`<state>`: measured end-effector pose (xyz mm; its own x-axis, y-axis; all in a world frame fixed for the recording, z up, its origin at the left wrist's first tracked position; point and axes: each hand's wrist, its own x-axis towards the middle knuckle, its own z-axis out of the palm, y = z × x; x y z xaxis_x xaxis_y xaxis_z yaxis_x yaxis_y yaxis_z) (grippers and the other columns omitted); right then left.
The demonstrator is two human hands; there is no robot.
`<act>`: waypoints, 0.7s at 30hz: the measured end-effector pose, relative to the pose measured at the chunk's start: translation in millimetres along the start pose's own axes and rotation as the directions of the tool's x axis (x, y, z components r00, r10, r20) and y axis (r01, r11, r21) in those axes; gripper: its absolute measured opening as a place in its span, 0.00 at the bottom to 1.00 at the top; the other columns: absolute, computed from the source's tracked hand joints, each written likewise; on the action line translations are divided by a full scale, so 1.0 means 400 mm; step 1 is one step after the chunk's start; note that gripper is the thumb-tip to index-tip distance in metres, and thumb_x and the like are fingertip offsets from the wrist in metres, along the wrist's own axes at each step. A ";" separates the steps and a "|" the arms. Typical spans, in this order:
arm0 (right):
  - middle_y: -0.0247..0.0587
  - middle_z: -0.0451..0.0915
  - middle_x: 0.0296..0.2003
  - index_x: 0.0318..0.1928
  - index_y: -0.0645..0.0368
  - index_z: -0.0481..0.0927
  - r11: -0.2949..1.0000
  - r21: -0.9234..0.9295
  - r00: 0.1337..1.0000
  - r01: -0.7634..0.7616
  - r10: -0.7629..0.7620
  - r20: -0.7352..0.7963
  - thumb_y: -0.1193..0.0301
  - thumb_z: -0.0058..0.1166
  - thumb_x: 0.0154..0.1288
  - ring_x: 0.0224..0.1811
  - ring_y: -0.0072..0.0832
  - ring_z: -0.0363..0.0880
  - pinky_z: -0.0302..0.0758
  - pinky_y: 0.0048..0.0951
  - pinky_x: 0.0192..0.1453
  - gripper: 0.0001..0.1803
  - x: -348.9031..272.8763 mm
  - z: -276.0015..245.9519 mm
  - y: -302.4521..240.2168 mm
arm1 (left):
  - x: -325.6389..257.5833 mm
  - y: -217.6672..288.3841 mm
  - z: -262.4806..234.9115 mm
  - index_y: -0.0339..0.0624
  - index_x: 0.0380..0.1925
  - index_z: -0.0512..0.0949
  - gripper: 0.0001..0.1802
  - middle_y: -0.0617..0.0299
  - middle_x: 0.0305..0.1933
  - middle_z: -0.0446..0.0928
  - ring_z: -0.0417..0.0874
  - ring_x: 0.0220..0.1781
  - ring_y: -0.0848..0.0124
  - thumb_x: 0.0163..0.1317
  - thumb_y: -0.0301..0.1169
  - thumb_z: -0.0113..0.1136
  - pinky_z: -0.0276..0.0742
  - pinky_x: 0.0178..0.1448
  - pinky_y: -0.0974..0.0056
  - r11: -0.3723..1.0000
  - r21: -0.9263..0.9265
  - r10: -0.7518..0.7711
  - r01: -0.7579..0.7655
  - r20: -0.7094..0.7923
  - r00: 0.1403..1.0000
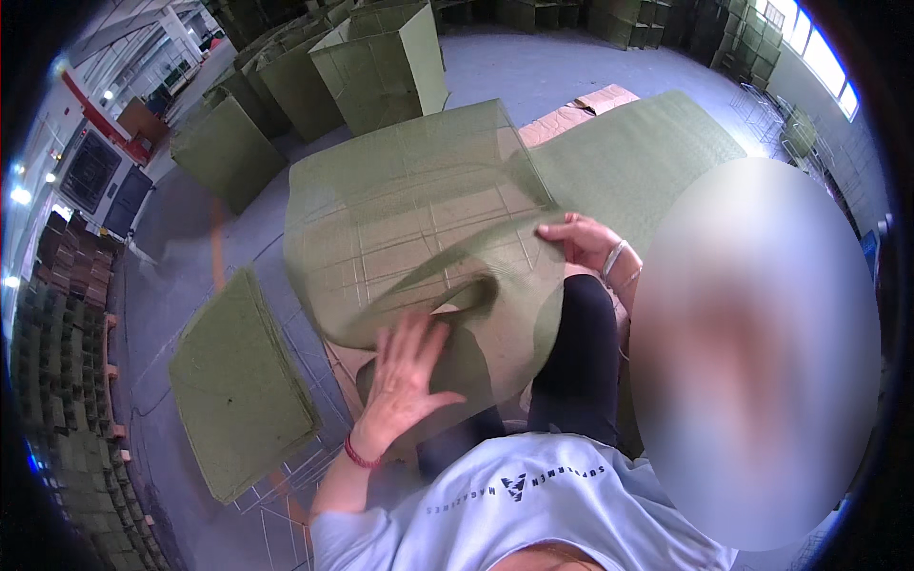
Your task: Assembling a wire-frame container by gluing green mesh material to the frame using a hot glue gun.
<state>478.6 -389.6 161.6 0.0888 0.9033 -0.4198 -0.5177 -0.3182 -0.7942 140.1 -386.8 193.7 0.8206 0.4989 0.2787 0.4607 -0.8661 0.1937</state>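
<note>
A thin, see-through green mesh sheet (pixel 381 181) lies over a wire grid (pixel 428 233) in front of me, its near part bunched into a curling fold. Between thumb and fingers, my right hand (pixel 586 240) pinches the sheet near its right edge. My left hand (pixel 405 376) is open, its slightly blurred fingers spread at the near left fold; whether it presses on the mesh I cannot tell. The near part of the mesh hangs over my dark-trousered legs (pixel 586 352).
A green mesh stack (pixel 633 157) lies right, beside brown cardboard (pixel 581 114). At left, flat green panels (pixel 243 390) rest on a wire frame (pixel 281 509). Green box-shaped pieces (pixel 376 71) stand beyond on the grey floor. A large blurred oval (pixel 757 352) covers the right side.
</note>
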 end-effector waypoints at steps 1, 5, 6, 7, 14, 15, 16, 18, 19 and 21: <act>0.35 0.79 0.29 0.35 0.63 0.75 0.997 -0.082 1.000 0.017 -0.016 0.013 0.71 0.59 0.55 0.30 0.22 0.78 0.77 0.22 0.33 0.10 0.008 -0.003 0.006 | -0.038 -0.018 0.026 0.34 0.55 0.64 0.46 0.48 0.56 0.66 0.66 0.60 0.55 0.34 0.40 0.73 0.66 0.58 0.61 0.984 0.069 -0.163 0.162 0.017 0.986; 0.28 0.74 0.24 0.31 0.59 0.74 0.936 -0.334 0.992 0.107 -0.121 -0.021 0.65 0.60 0.56 0.22 0.15 0.70 0.67 0.17 0.21 0.11 0.117 -0.062 -0.016 | -0.103 -0.140 0.146 0.31 0.47 0.70 0.32 0.48 0.46 0.72 0.74 0.48 0.55 0.41 0.32 0.70 0.70 0.49 0.61 0.776 -0.547 -0.362 0.315 0.024 0.932; 0.28 0.74 0.23 0.31 0.59 0.75 0.953 -0.235 0.981 0.190 -0.195 0.004 0.65 0.58 0.58 0.21 0.14 0.69 0.66 0.15 0.21 0.10 0.145 -0.042 -0.034 | -0.102 -0.156 0.152 0.31 0.47 0.70 0.32 0.48 0.46 0.72 0.74 0.48 0.55 0.41 0.32 0.70 0.70 0.49 0.61 0.776 -0.541 -0.373 0.326 0.023 0.927; 0.27 0.74 0.23 0.31 0.59 0.75 0.940 -0.255 0.973 0.228 -0.232 0.016 0.65 0.58 0.58 0.21 0.14 0.69 0.66 0.15 0.21 0.10 0.165 -0.024 -0.063 | -0.095 -0.181 0.158 0.30 0.41 0.72 0.25 0.49 0.39 0.74 0.75 0.41 0.56 0.43 0.31 0.68 0.69 0.43 0.61 0.693 -0.619 -0.410 0.370 0.083 0.908; 0.25 0.74 0.24 0.33 0.58 0.77 0.722 -0.492 0.828 0.487 -0.560 -0.002 0.66 0.56 0.59 0.22 0.14 0.68 0.66 0.15 0.26 0.08 0.226 0.018 -0.226 | 0.157 -0.260 0.168 0.31 0.34 0.75 0.17 0.45 0.32 0.76 0.78 0.34 0.66 0.55 0.38 0.58 0.69 0.37 0.61 0.794 -0.472 -0.327 0.384 0.201 0.923; 0.26 0.76 0.25 0.34 0.60 0.78 0.707 -0.497 0.817 0.503 -0.577 0.005 0.67 0.56 0.58 0.24 0.15 0.68 0.67 0.18 0.30 0.09 0.239 -0.024 -0.239 | 0.184 -0.253 0.201 0.31 0.34 0.75 0.17 0.45 0.32 0.76 0.78 0.34 0.66 0.55 0.38 0.58 0.69 0.37 0.61 0.795 -0.478 -0.320 0.373 0.191 0.928; 0.26 0.76 0.25 0.34 0.60 0.78 0.703 -0.496 0.815 0.510 -0.579 0.016 0.67 0.56 0.58 0.24 0.15 0.68 0.67 0.18 0.30 0.09 0.239 -0.031 -0.241 | 0.199 -0.257 0.246 0.31 0.37 0.75 0.19 0.46 0.32 0.77 0.78 0.34 0.67 0.56 0.38 0.58 0.70 0.38 0.61 0.739 -0.596 -0.210 0.314 0.239 0.948; 0.27 0.78 0.29 0.38 0.62 0.79 0.555 -0.625 0.773 0.550 -0.622 0.128 0.69 0.57 0.57 0.27 0.16 0.70 0.69 0.21 0.33 0.11 0.196 -0.054 -0.216 | 0.227 -0.275 0.351 0.31 0.41 0.75 0.22 0.46 0.34 0.77 0.78 0.36 0.66 0.56 0.41 0.57 0.71 0.42 0.61 0.686 -0.691 0.023 0.229 0.334 0.942; 0.28 0.78 0.31 0.38 0.64 0.79 0.529 -0.707 0.808 0.469 -0.580 0.102 0.70 0.57 0.57 0.29 0.16 0.71 0.70 0.22 0.35 0.11 0.181 -0.093 -0.193 | 0.225 -0.288 0.409 0.31 0.42 0.74 0.23 0.46 0.38 0.77 0.78 0.38 0.66 0.57 0.43 0.56 0.71 0.44 0.61 0.710 -0.676 0.130 0.197 0.401 0.907; 0.29 0.79 0.31 0.37 0.65 0.80 0.477 -0.782 0.836 0.402 -0.540 0.101 0.72 0.57 0.55 0.31 0.17 0.71 0.71 0.24 0.37 0.11 0.174 -0.194 -0.090 | 0.192 -0.332 0.541 0.36 0.44 0.75 0.25 0.46 0.46 0.76 0.77 0.47 0.56 0.57 0.46 0.54 0.69 0.52 0.58 0.754 -0.559 0.061 0.345 0.582 0.811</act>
<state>569.6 -337.7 127.0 0.2676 0.9558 0.1222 0.4541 -0.0133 -0.8909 215.1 -240.2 -14.1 0.8901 0.3341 -0.3099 0.4416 -0.4643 0.7677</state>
